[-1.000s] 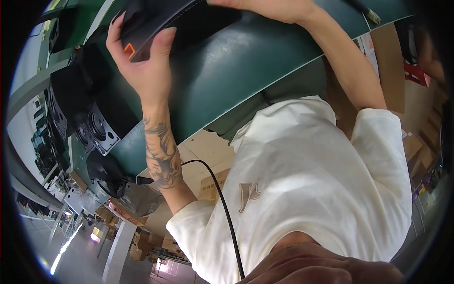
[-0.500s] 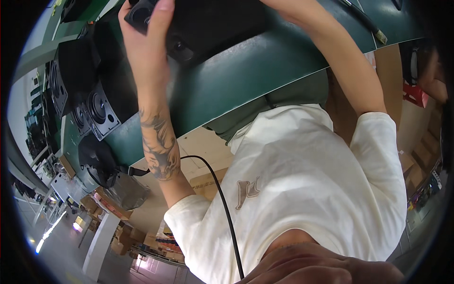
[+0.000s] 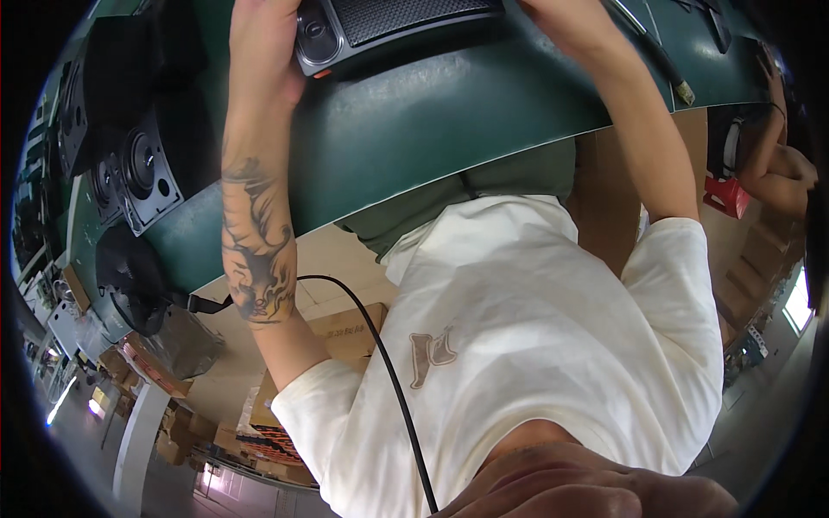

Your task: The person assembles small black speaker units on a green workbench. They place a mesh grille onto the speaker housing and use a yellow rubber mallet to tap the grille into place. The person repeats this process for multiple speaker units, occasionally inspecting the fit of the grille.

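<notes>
A black speaker (image 3: pixel 406 22) lies at the top of the head view, above the green tabletop (image 3: pixel 414 104). Its textured mesh panel faces up, with a round driver at the left end and a small orange-red spot beneath. My left hand (image 3: pixel 268 43) is closed against that left end; its fingertips are out of sight. Close to the other end is my right hand (image 3: pixel 566 26), its fingers cut off by the picture's upper edge, so its grip is hidden.
More black speakers with grey fronts (image 3: pixel 142 164) stand at the left, beside a black bag (image 3: pixel 129 276). A brush-like tool (image 3: pixel 661 60) lies at the right. Another person's arm (image 3: pixel 773 112) rests at the far right. A black cable (image 3: pixel 367 319) runs past my shirt.
The speaker has turned from its dark plain side to show its mesh panel and has come lower onto view at its left end. The whole view has shifted slightly.
</notes>
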The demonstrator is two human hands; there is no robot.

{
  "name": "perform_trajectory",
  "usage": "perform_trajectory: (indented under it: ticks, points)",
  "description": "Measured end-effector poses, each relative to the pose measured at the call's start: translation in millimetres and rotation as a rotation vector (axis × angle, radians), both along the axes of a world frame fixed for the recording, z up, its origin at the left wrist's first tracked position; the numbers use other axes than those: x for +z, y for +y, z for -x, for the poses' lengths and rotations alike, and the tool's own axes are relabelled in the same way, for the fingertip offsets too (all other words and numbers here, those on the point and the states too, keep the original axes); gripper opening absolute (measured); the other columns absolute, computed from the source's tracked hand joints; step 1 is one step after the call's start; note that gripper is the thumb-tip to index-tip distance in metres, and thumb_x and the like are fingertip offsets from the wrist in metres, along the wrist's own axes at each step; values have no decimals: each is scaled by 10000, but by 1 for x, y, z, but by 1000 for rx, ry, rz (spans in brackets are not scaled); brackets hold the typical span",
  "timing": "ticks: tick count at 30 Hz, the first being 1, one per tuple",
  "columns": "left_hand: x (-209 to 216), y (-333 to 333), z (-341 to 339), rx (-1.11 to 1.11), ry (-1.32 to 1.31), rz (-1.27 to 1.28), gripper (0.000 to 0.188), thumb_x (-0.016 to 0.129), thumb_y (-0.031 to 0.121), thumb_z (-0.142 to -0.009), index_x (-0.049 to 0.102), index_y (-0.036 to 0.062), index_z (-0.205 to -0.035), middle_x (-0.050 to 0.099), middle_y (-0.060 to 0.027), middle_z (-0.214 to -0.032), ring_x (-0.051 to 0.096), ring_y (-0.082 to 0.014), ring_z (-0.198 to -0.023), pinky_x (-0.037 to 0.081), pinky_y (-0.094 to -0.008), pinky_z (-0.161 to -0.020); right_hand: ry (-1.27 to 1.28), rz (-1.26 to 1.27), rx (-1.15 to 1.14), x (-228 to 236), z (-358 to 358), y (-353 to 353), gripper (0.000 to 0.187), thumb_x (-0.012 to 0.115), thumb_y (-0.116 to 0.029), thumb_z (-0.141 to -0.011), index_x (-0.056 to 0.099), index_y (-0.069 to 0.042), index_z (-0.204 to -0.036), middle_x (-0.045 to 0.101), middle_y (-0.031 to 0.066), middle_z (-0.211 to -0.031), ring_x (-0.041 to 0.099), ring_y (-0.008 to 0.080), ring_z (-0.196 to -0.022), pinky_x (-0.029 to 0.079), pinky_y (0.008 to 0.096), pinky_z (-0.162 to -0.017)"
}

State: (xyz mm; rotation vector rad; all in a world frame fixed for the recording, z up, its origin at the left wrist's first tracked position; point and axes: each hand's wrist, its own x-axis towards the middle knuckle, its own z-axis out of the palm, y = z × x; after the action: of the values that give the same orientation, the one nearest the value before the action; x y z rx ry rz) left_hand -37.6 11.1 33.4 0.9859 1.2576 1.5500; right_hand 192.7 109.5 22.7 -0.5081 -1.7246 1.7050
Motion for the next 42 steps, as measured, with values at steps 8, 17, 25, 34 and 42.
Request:
perform_trajectory:
  ticks: [8,17,25,34,42]
  points:
    - [16,-26,22,-256,998,-103,964,871,385,-752,450,36,-1546,244,-275,-1662,292,-403,-1530,276,-454,-1219,-81,-220,142,-14,-18,3,901,812,-93,-886,283,9,-1608,192,208,-1683,243,258,-1550,193,371,-1260]
    - [12,-28,1,-173,1066,-200,917,821,406,-780,467,-7,-1519,353,-272,-1577,371,-403,-1470,295,-448,-1203,93,-84,131,-24,-9,-12,752,743,-51,-923,366,30,-1569,232,198,-1670,315,237,-1505,232,360,-1238]
    - [8,-24,8,-153,1129,-129,829,815,415,-793,536,48,-1482,376,-277,-1543,383,-437,-1444,299,-468,-1198,21,-99,54,-25,-8,-20,561,701,-104,-953,524,-42,-1482,211,228,-1670,306,277,-1515,250,400,-1235]
    - [65,-22,-5,-193,1655,33,877,826,498,-755,543,75,-1469,518,-302,-1439,472,-488,-1369,335,-534,-1187,-239,-965,122,19,-14,22,621,766,-271,-910,556,-90,-1465,320,286,-1614,296,446,-1516,260,490,-1238]
    - [60,-15,-3,-209,1606,-83,848,832,452,-720,583,99,-1450,551,-292,-1403,550,-463,-1292,426,-490,-1115,-192,-1014,166,-2,-9,37,595,733,-305,-940,572,-60,-1458,376,259,-1604,315,442,-1508,267,502,-1231]
